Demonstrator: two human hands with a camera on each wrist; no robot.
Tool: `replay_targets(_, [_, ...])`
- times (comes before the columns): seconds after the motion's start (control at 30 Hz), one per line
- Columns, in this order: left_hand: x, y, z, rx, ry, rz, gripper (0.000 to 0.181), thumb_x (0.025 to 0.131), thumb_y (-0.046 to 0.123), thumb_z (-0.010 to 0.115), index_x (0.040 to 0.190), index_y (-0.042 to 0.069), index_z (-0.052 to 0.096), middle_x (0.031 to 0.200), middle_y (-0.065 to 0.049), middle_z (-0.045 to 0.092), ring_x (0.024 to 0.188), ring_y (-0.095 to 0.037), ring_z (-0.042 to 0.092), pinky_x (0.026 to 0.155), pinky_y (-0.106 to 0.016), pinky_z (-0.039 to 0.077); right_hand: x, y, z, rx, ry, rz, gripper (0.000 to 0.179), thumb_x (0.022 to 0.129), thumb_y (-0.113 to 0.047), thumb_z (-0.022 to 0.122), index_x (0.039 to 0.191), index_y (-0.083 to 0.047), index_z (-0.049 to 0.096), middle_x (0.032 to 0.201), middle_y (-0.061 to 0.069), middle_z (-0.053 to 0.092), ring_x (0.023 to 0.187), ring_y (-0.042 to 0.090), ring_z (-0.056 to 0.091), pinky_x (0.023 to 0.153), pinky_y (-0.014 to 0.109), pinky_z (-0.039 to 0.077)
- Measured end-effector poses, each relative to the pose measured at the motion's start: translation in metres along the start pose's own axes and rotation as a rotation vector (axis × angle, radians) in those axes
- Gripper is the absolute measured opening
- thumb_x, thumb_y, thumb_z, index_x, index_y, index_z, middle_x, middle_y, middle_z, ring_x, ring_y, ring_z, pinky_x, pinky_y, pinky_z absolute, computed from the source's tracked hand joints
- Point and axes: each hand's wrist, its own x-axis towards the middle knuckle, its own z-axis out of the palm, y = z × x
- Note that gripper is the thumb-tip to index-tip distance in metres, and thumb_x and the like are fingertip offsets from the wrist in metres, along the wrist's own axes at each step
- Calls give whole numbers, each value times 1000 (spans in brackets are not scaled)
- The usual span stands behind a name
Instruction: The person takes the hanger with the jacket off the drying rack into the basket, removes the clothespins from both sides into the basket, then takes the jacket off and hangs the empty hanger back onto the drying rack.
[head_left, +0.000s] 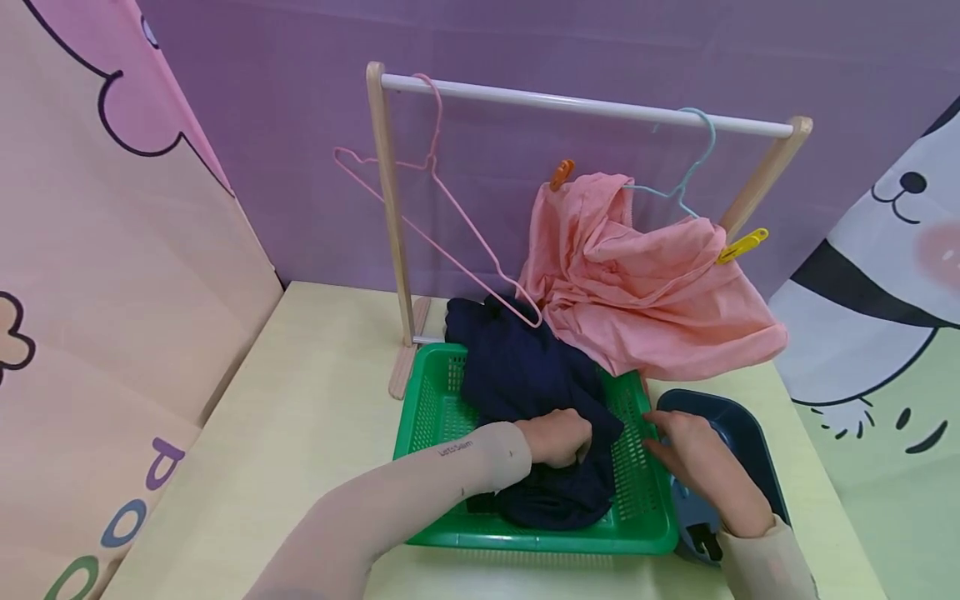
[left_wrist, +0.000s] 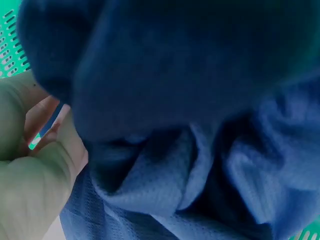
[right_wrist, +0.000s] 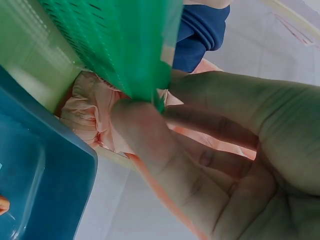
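Note:
A dark navy garment [head_left: 525, 367] lies bunched in the green basket [head_left: 540, 543], its far end spilling over the back rim. My left hand [head_left: 555, 437] grips the cloth near the basket's middle. Folds of the garment [left_wrist: 165, 75] fill most of the left wrist view and hide the fingertips of the left hand [left_wrist: 45, 170]. At the basket's right side, my right hand [head_left: 701, 467] reaches over the blue bin. In the right wrist view, thumb and finger of the right hand [right_wrist: 215, 145] pinch the rim of the green basket [right_wrist: 115, 40].
A rack with a white bar [head_left: 555, 100] stands behind the basket. From it hang a pink hanger [head_left: 480, 237] and a teal hanger [head_left: 686, 183] bearing a pink garment [head_left: 645, 283], with an orange clip [head_left: 562, 175] and a yellow clip [head_left: 742, 247]. The blue bin [head_left: 761, 442] stands right.

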Motion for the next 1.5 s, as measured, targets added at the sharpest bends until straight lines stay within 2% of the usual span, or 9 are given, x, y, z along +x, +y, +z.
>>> replay_targets(0.27, [-6, 0, -3, -13, 10, 34, 20, 93, -1, 66, 93, 16, 77, 94, 5, 69, 80, -7, 63, 68, -16, 49, 1, 0, -3, -26, -4, 17, 30, 86, -2, 76, 112, 10, 67, 90, 13, 67, 79, 28, 66, 68, 43, 57])
replay_targets(0.47, [-25, -8, -18, -34, 15, 118, 17, 97, 6, 65, 106, 14, 77, 102, 4, 70, 87, -5, 64, 72, -15, 49, 0, 0, -1, -5, 4, 5, 30, 87, -2, 75, 114, 10, 66, 92, 14, 67, 82, 30, 66, 69, 43, 58])
replay_targets(0.63, [-48, -23, -44, -107, 135, 142, 16, 99, 9, 64, 109, 11, 76, 105, 2, 71, 93, -7, 64, 79, -18, 50, 0, -1, 0, -41, 5, -1, 31, 87, -2, 75, 114, 9, 66, 93, 15, 67, 82, 31, 67, 70, 45, 57])
replay_targets(0.73, [-60, -37, -60, -90, 238, 133, 16, 99, 10, 63, 108, 10, 76, 104, 0, 71, 95, -9, 64, 82, -22, 51, 0, -1, 1, -69, 3, -1, 31, 87, -2, 75, 114, 10, 66, 93, 17, 66, 83, 32, 66, 71, 46, 57])
replay_targets(0.83, [-72, -54, -73, -55, 332, 98, 15, 99, 10, 64, 108, 9, 75, 104, -2, 70, 95, -14, 64, 83, -28, 52, 0, -1, 1, -82, 0, -3, 31, 87, -2, 75, 113, 10, 66, 93, 17, 66, 82, 32, 66, 70, 45, 57])
replay_targets(0.93, [-83, -71, -86, -24, 401, 22, 18, 99, 12, 64, 113, 8, 74, 109, -6, 68, 100, -19, 63, 87, -34, 52, 0, -2, 2, -77, 5, -12, 30, 86, -2, 75, 113, 10, 66, 91, 15, 65, 81, 31, 66, 69, 44, 57])
replay_targets(1.1, [-89, -106, -100, -35, 464, -130, 30, 99, 17, 65, 125, 3, 68, 125, -14, 63, 117, -28, 58, 99, -40, 47, 0, -1, 2, -78, 19, -31, 30, 86, -1, 75, 112, 11, 66, 89, 15, 65, 80, 31, 66, 68, 43, 57])
replay_targets(1.3, [-86, -144, -105, -156, 413, -278, 45, 99, 20, 64, 138, -2, 57, 135, -19, 59, 123, -33, 55, 105, -45, 42, -1, 1, 3, -55, 12, -26, 32, 87, -1, 75, 115, 11, 65, 94, 17, 66, 84, 33, 67, 70, 44, 57])
replay_targets(1.5, [-83, -160, -101, -272, 369, -341, 52, 100, 25, 61, 142, -3, 51, 133, -21, 60, 117, -33, 59, 103, -45, 42, 0, 2, 3, -50, 10, -19, 32, 87, -2, 75, 116, 11, 66, 94, 16, 66, 84, 32, 67, 70, 44, 57])
